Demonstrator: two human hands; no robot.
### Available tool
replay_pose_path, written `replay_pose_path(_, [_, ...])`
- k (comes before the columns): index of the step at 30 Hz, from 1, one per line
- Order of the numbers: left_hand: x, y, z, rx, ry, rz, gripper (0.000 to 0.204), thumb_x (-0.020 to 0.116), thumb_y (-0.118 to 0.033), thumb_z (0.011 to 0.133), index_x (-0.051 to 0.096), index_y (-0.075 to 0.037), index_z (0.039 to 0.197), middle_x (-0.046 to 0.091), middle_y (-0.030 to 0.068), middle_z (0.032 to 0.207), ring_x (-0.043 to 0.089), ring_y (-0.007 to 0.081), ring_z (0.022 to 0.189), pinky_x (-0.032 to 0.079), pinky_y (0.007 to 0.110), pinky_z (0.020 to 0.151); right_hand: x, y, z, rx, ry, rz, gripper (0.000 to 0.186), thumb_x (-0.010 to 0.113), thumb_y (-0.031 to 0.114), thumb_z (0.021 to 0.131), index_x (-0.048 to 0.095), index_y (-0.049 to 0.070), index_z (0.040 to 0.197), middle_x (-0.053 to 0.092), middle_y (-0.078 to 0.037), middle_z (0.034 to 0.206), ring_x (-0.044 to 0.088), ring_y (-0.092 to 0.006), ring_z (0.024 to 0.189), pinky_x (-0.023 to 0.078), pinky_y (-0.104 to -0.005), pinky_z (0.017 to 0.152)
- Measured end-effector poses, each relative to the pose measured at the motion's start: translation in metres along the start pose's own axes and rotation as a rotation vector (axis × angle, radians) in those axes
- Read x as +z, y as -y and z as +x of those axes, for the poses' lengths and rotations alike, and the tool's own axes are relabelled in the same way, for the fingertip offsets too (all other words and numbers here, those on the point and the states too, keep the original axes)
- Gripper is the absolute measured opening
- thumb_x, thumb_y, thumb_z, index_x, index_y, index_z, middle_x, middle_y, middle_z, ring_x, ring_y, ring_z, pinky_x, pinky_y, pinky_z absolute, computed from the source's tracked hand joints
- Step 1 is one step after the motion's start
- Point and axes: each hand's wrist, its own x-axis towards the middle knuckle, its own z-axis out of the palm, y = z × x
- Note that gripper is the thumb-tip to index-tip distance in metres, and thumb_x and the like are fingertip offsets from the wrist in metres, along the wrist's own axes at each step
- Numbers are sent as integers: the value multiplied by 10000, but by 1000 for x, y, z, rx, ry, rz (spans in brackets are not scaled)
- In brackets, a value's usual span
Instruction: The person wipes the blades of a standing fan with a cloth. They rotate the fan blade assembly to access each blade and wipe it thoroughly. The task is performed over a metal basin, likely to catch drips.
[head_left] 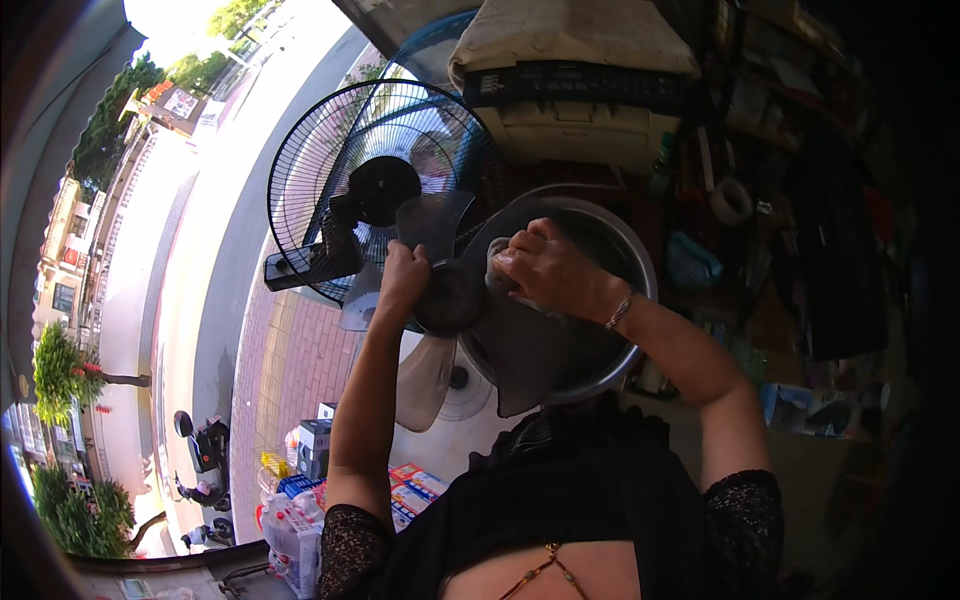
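Two bare hands on a loose fan blade wheel [450, 297], dark-hubbed with grey, see-through blades, partly over the left side of a round metal basin [648, 270]. Left hand [403, 275], just left of the basin, closed with thumb and fingers on the wheel beside its hub. Right hand [555, 268], above the basin's mouth, curled tight around a pale wad, seemingly a cloth [496, 268]; whether pressed to a blade or just over it, cannot tell. On that wrist, near the basin's right rim, a bracelet [620, 310]. Left of the basin and beyond, a black caged fan [383, 190]. Behind the basin, a beige machine [585, 135]. Right of the basin, a pale roll [733, 200]. Lower left of it, coloured boxes [415, 495]; farther left, a parked black scooter [205, 455].
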Motion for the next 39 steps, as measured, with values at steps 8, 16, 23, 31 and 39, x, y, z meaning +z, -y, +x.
replay_pose_path(8, [13, 20, 12, -93, 113, -70, 438, 502, -233, 924, 426, 170, 1078, 555, 395, 1082, 548, 506, 1055, 442, 464, 910, 5, 0, 12, -196, -17, -156, 281, 686, 150, 758, 619, 79, 1021, 602, -64, 1082, 578, -205, 932, 484, -352, 750])
replay_pose_path(16, [20, 20, 4, -245, 186, -296, 437, 533, -229, 897, 475, 167, 1071, 614, 320, 964, 637, 379, 969, 497, 404, 808, 6, -1, 25, -245, 180, -164, 135, 573, 153, 822, 628, 43, 878, 621, -86, 915, 600, -226, 932, 521, -385, 782])
replay_pose_path(23, [-1, -4, -17, -56, 66, -253, 630, 625, -354, 846, 409, 184, 1093, 593, 332, 1034, 599, 416, 1026, 469, 406, 871, 8, -11, 33, -332, 33, -173, 61, 606, 160, 739, 578, 111, 763, 559, -24, 859, 568, -176, 817, 490, -324, 649])
replay_pose_path(31, [-29, -25, -27, 75, -37, -151, 470, 517, -255, 889, 354, 153, 1054, 542, 411, 1036, 534, 516, 1045, 420, 456, 924, -19, -3, 41, -301, 19, -256, 47, 616, 168, 751, 588, 132, 761, 545, -6, 860, 560, -161, 855, 487, -305, 651])
replay_pose_path(39, [-34, -12, -19, 53, -34, -163, 410, 477, -234, 902, 363, 137, 1036, 545, 410, 1018, 549, 512, 1011, 427, 460, 907, -32, -15, 30, -260, -21, -321, 65, 635, 156, 755, 576, 131, 753, 517, -6, 847, 549, -153, 836, 497, -305, 641])
